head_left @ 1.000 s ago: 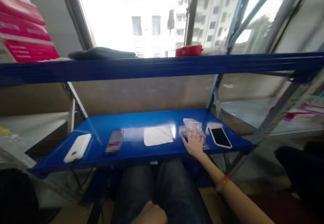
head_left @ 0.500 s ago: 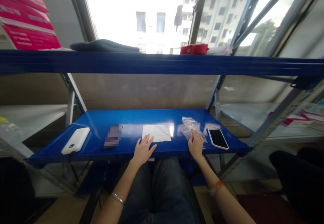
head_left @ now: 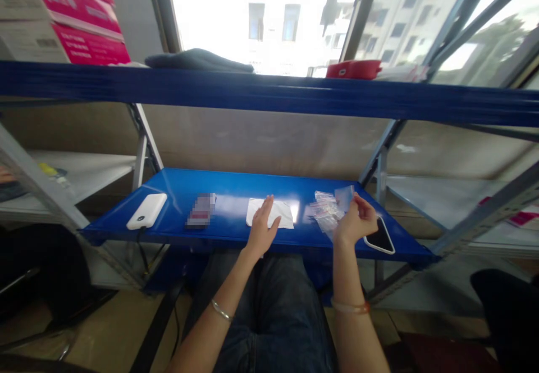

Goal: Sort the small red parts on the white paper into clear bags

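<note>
The blue, smooth rectangular bench (head_left: 227, 182) is the biggest thing here, its long front edge right over the person's lap. Next down is a white, thin rectangular sheet, cloth or paper (head_left: 285, 212), around the middle near the front edge, long axis pretty much along that edge. The left hand (head_left: 261, 231) is over it, fingers side by side, thumb spread away, grip apart with nothing clamped. Can't tell if it's actually pressing down.

Then there's a loose pile of clear, flat plastic bags (head_left: 323, 210) toward the bench's right end, fanned out, with the fan slanting from the back edge toward the front right corner. A white-rimmed, black-screened phone (head_left: 381, 238) lies by that corner, partly behind the right wrist, its long axis slanting the same way.

Smallest is one clear, thin plastic bag (head_left: 343, 198) just above the pile. The right hand's (head_left: 355, 224) grip looks clamped on its right side, thumb and fingertips together. Its free part points left and toward the back edge; it's near enough square that a long axis is hard to call.

So I'd say the step is singling out one bag. Moving on calls for a snug pinch and checking nothing's stuck to it.
</note>
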`<state>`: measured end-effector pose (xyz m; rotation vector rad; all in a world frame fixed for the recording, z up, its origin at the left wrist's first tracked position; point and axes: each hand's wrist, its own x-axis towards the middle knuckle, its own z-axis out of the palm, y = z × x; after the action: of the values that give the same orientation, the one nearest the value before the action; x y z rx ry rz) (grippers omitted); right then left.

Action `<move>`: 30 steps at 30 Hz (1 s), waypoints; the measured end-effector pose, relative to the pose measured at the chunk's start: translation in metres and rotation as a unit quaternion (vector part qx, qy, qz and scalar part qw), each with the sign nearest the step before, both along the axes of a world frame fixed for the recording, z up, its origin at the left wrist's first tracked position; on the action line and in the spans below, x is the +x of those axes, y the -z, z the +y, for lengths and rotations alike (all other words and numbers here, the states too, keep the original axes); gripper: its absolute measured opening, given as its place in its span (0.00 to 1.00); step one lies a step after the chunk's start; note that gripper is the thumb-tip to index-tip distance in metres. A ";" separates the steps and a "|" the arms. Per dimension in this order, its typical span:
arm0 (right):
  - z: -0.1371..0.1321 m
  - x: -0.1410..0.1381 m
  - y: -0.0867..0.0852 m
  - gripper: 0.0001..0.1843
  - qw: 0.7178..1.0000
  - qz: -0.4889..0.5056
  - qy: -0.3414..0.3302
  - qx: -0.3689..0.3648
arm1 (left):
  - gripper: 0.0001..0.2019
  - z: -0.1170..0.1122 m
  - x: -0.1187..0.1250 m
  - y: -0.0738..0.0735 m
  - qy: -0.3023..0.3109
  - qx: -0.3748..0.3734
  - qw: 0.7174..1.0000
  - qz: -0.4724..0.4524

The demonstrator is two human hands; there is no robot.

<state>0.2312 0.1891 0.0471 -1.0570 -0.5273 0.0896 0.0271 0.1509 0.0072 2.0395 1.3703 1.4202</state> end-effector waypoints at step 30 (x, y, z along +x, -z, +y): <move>-0.062 -0.097 0.018 0.15 0.779 0.066 -0.603 -0.157 | 0.15 -0.046 0.000 -0.021 0.031 -0.074 0.990 -0.119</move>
<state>0.1346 0.1268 0.0286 -0.8620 -1.0210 1.4268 0.0267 0.1053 0.0278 1.7414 1.2611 1.4374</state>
